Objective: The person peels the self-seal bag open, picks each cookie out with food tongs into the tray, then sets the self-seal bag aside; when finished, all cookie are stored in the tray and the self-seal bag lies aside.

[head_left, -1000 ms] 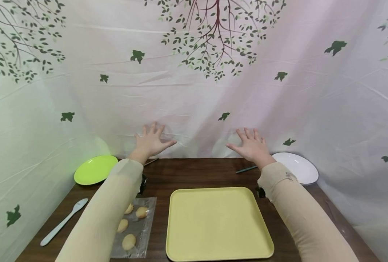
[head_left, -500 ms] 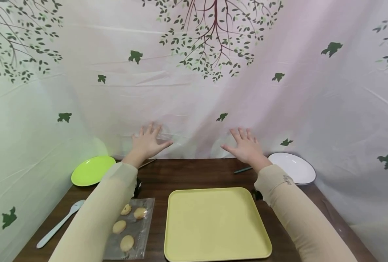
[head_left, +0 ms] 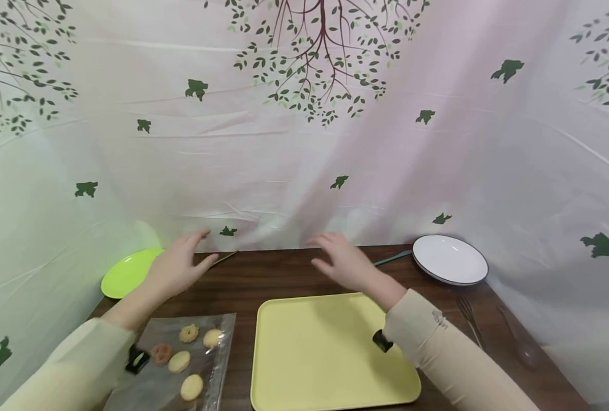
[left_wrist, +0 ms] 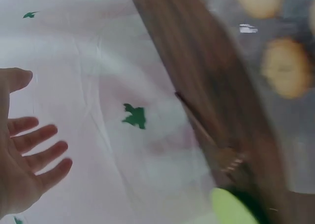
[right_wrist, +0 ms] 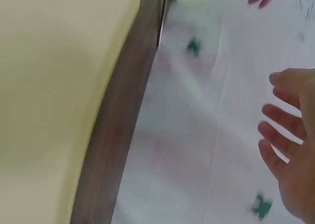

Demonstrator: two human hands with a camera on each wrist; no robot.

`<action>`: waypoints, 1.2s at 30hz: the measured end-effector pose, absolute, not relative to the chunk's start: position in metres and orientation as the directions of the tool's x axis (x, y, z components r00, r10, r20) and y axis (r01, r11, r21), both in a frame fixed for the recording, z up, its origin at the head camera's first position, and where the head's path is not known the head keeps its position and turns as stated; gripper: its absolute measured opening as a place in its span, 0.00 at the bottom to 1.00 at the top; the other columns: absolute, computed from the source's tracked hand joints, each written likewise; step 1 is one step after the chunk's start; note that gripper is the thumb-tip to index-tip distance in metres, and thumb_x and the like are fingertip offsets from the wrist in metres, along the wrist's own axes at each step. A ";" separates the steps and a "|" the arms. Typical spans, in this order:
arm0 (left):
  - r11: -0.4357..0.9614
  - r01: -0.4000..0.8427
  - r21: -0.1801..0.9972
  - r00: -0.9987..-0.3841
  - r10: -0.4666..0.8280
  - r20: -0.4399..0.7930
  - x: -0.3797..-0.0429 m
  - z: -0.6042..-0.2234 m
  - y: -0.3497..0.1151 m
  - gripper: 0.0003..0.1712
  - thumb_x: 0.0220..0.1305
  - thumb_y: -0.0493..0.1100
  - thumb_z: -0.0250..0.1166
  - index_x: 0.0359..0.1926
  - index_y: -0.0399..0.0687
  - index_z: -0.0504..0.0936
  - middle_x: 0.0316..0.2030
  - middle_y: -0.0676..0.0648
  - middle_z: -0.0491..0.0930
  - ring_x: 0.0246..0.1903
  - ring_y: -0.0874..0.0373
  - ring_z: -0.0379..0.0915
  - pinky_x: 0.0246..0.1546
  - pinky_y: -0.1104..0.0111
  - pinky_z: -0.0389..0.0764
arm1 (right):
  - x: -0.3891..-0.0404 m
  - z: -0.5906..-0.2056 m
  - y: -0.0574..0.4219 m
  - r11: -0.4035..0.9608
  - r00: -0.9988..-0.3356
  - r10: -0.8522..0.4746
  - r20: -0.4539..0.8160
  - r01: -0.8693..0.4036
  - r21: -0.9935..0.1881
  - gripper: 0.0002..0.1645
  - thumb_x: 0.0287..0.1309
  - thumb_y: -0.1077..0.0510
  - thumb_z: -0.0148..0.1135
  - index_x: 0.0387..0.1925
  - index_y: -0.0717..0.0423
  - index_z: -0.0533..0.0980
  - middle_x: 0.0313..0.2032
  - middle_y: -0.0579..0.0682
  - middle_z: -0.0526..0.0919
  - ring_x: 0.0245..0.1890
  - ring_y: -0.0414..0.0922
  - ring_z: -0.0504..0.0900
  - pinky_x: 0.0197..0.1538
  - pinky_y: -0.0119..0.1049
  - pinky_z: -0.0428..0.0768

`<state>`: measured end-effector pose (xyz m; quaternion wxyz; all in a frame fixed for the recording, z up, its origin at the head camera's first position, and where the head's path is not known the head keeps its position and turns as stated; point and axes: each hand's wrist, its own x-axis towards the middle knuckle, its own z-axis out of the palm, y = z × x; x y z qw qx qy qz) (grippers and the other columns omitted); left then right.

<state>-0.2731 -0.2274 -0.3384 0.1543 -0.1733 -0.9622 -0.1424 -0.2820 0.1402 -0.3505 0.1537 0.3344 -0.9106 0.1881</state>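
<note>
My left hand [head_left: 177, 265] is in the air between the lime-green plate [head_left: 124, 274] and a thin brown utensil [head_left: 224, 258]. It holds nothing; its fingers look spread and slightly bent in the left wrist view. Above the far edge of the yellow tray [head_left: 330, 354] hovers my right hand [head_left: 347, 265], also holding nothing, with loosely bent fingers. Clear plastic [head_left: 152, 388] lies below my left forearm with several cookies [head_left: 179, 361], one of them pretzel-shaped and brown; whether they are inside or on top I cannot tell.
At the back right stands a white dish [head_left: 450, 260] with a dark rim, a teal handle [head_left: 394, 258] beside it. A fork [head_left: 470, 319] and a clear spoon [head_left: 522, 345] lie on the dark wooden table [head_left: 278, 274]. A printed curtain [head_left: 283, 160] closes off the back and sides.
Both hands have drawn back from the curtain, the left toward the left and the right inward. Their fingers have gone from spread wide to more bent. The fork and clear spoon are now uncovered.
</note>
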 end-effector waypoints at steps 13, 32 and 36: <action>0.839 0.379 0.391 -0.924 0.315 0.219 -0.179 -0.418 -0.281 0.26 0.61 0.52 0.65 0.58 0.49 0.73 0.55 0.46 0.73 0.43 0.54 0.77 0.36 0.61 0.79 | -0.207 -0.379 0.036 0.426 -0.455 -0.863 0.221 -0.889 -0.167 0.19 0.64 0.48 0.58 0.56 0.39 0.73 0.55 0.36 0.76 0.58 0.35 0.71 0.60 0.28 0.69; 0.847 0.415 0.332 -0.909 0.400 0.116 -0.152 -0.473 -0.280 0.35 0.58 0.66 0.61 0.62 0.58 0.72 0.65 0.46 0.65 0.65 0.36 0.54 0.50 0.35 0.62 | -0.187 -0.441 -0.056 0.428 -0.427 -0.890 -0.159 -0.903 0.028 0.17 0.67 0.45 0.51 0.56 0.28 0.70 0.59 0.27 0.69 0.57 0.33 0.68 0.47 0.26 0.75; 0.834 0.420 0.356 -0.906 0.407 0.116 -0.154 -0.474 -0.278 0.34 0.59 0.65 0.61 0.64 0.61 0.71 0.68 0.47 0.61 0.66 0.37 0.52 0.52 0.36 0.59 | -0.189 -0.443 -0.061 0.474 -0.480 -0.865 -0.149 -0.877 0.077 0.16 0.70 0.47 0.46 0.55 0.25 0.70 0.58 0.27 0.69 0.51 0.33 0.69 0.42 0.25 0.74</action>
